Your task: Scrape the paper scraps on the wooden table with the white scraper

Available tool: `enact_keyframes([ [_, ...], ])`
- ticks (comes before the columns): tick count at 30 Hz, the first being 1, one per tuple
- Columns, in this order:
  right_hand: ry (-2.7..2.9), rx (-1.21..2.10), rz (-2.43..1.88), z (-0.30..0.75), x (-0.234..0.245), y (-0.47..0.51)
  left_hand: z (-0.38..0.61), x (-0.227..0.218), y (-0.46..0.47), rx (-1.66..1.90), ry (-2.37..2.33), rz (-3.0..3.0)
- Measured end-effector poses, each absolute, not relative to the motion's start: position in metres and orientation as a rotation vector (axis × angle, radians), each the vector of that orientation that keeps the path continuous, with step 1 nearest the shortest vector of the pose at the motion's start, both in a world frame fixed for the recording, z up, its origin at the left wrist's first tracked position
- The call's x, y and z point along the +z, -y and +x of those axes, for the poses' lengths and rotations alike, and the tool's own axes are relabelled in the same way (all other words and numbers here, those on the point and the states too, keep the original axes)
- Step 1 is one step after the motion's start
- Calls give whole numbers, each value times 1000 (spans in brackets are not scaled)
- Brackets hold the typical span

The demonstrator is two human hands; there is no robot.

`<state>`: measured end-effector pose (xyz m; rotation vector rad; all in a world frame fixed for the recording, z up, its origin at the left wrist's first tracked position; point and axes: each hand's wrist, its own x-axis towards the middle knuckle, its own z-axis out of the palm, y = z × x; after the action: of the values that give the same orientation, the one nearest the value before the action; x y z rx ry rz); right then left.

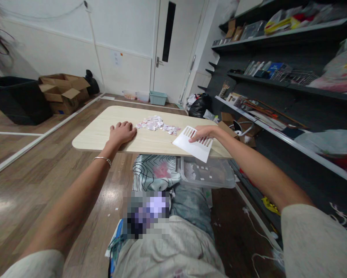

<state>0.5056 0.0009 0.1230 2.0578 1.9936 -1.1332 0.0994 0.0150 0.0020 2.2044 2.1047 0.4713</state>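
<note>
My right hand point(204, 132) grips a white sheet with rows of slots cut through it point(195, 148), near the right end of a pale wooden table point(100, 133). The sheet's lower corner hangs past the table's front edge. On the tabletop, left of the sheet, lies a loose pile of small paper pieces point(154, 123), whitish with pink marks. My left hand point(122, 133) rests on the table just left of that pile, fingers laid out, holding nothing. Beneath the front edge, a clear plastic bin point(208, 173) holds several small white pieces.
A patterned cloth point(141, 170) and a blurred-out patch point(150, 212) lie over my lap. Shelves point(277, 85) crowded with goods run along the right. A black bin point(18, 102) and cardboard boxes point(65, 90) stand at left; a teal basket point(158, 98) sits by the door point(179, 50).
</note>
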Motion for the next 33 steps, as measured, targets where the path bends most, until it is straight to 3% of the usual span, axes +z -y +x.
enact_keyframes([
  [16, -2168, -844, 1813, 463, 140, 10, 99, -1, -17, 474, -2129, 2198],
  [27, -2206, -896, 1737, 465, 139, 20, 99, 0, -18, 503, -2114, 2206],
  [33, -2292, -708, 1869, 483, 150, 9, 98, -2, -18, 485, -2118, 2209],
])
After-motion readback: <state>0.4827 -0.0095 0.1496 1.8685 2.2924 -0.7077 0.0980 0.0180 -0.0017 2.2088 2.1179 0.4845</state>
